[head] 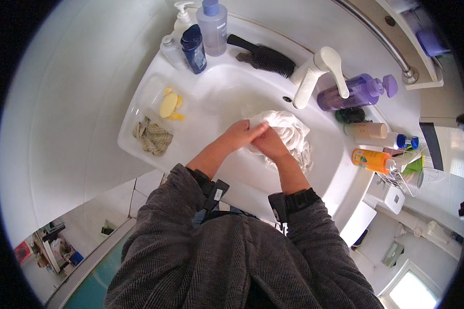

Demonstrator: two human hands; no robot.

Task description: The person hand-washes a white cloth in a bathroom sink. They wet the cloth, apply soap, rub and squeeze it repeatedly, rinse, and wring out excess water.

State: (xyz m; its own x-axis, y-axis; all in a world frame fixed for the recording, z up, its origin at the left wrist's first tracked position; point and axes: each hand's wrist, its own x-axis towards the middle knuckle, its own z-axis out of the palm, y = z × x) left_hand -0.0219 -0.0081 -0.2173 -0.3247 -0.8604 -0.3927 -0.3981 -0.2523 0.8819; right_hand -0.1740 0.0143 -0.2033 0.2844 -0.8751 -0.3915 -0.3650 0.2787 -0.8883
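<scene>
A bunched, wet-looking white cloth [290, 131] lies in the white washbasin [224, 92], to the right of its middle. Over the cloth's left edge my left hand [239, 134] and my right hand [268, 143] meet, the left fingers lying across the right hand. The right hand's fingers are curled and partly hidden, so whether they grip a fold of the cloth does not show. Behind the cloth stands the white single-lever faucet [307, 83], its spout over the basin. Yellow soap pieces [169, 105] and a crumpled checked cloth [153, 136] rest on the basin's left ledge.
Bottles, among them a dark blue one [194, 50], stand at the back left corner. Beside them lies a black hairbrush [268, 58]. A purple pump bottle [350, 92], an orange bottle [371, 160] and other bottles line the right rim. A metal rail [379, 34] runs above.
</scene>
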